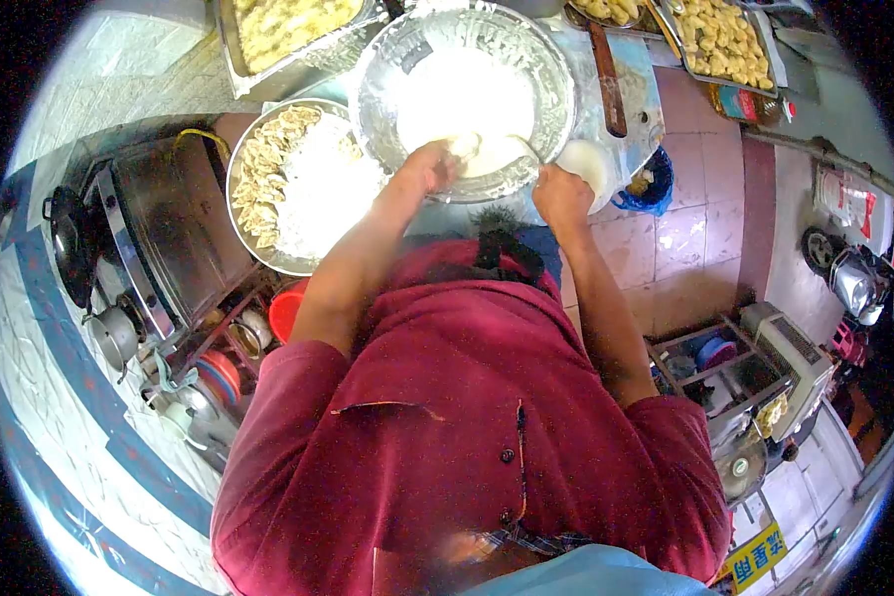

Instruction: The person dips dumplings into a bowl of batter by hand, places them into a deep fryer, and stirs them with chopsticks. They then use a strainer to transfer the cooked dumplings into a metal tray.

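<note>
A large metal basin (363, 94) holds white flour or batter, overexposed in the middle. Over its lower rim, my left hand (429, 169) is closed round something pale that I cannot make out. At the basin's lower right, my right hand (563, 196) is in a fist round the handle of a utensil, whose pale, curved end (507, 154) lies inside the basin. A small white bowl (588, 167) sits beside my right hand. To the left, a round metal tray (236, 204) carries pale folded pieces and white powder.
A tray of yellowish pieces (293, 25) stands at the back left, another (720, 45) at the back right. A wooden-handled tool (607, 84) lies right of the basin. Below it is a blue-lined bin (656, 194). A dark wok (68, 243) is far left.
</note>
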Demonstrator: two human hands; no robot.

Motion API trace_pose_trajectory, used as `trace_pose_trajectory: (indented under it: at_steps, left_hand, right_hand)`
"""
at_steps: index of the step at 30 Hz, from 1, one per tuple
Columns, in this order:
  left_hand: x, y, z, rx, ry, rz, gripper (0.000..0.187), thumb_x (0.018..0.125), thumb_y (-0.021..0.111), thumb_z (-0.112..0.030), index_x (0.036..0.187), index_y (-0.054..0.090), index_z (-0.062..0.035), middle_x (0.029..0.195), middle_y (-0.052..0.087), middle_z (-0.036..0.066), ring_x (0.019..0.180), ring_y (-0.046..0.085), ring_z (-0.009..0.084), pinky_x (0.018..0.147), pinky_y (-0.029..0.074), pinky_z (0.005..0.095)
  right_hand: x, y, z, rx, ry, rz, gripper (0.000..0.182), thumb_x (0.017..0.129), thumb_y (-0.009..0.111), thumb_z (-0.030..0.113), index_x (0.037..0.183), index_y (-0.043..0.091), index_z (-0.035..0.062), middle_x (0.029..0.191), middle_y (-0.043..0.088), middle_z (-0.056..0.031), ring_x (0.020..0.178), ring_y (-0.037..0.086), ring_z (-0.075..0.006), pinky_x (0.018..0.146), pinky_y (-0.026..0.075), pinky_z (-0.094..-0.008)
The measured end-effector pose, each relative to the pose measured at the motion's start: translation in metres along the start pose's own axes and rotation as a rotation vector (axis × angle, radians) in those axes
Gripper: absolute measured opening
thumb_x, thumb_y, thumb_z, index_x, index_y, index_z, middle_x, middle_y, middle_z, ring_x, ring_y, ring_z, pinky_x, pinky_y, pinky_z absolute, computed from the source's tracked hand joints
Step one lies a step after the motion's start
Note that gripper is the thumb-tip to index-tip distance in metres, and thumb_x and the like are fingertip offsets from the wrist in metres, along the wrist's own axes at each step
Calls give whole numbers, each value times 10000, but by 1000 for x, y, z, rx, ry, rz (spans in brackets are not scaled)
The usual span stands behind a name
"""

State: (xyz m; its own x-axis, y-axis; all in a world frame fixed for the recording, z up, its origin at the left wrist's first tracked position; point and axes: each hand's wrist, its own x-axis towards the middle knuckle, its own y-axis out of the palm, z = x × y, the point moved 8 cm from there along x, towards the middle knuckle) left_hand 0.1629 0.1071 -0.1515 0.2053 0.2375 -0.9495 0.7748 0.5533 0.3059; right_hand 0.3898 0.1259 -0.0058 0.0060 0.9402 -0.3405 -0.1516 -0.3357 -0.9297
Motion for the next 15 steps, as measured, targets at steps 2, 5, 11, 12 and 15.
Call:
trace_pose_trajectory:
  at_steps: [2, 5, 11, 12, 15]
  left_hand:
    - [5, -3, 2, -26, -43, -37, 194, 961, 593, -273, 997, 605, -82, 672, 569, 48, 541, 578, 192, 383, 428, 240]
    - [2, 0, 4, -48, -80, -51, 206, 954, 602, -285, 1007, 618, -87, 685, 591, 51, 564, 600, 201, 383, 432, 233]
    - [-6, 8, 3, 37, -121, 21, 217, 1007, 538, -282, 943, 575, -78, 718, 567, 20, 505, 491, 104, 412, 432, 235]
    - [-2, 4, 2, 47, -103, 34, 211, 1004, 543, -281, 945, 577, -81, 717, 568, 16, 506, 496, 104, 410, 433, 233]
    - [6, -2, -2, 71, -63, 67, 189, 992, 563, -275, 953, 584, -91, 715, 569, 5, 511, 508, 102, 411, 441, 231]
  right_hand:
    - [-3, 3, -6, 202, -3, -67, 187, 885, 594, 207, 930, 765, 145, 833, 714, -168, 790, 689, -379, 727, 540, -473]
    - [-10, -6, 4, 474, -112, -121, 157, 849, 607, 206, 892, 741, 137, 830, 714, -168, 780, 685, -398, 718, 541, -491]
    - [-4, -24, -2, 287, 73, -211, 195, 882, 576, 228, 926, 746, 141, 818, 711, -168, 770, 683, -395, 729, 540, -479]
    - [-4, -25, -6, 225, 128, -199, 218, 902, 563, 238, 952, 755, 148, 827, 712, -166, 775, 683, -391, 740, 540, -468]
    - [-1, 2, 0, -110, 0, 15, 234, 906, 549, 259, 951, 749, 148, 813, 708, -163, 775, 679, -401, 733, 539, -477]
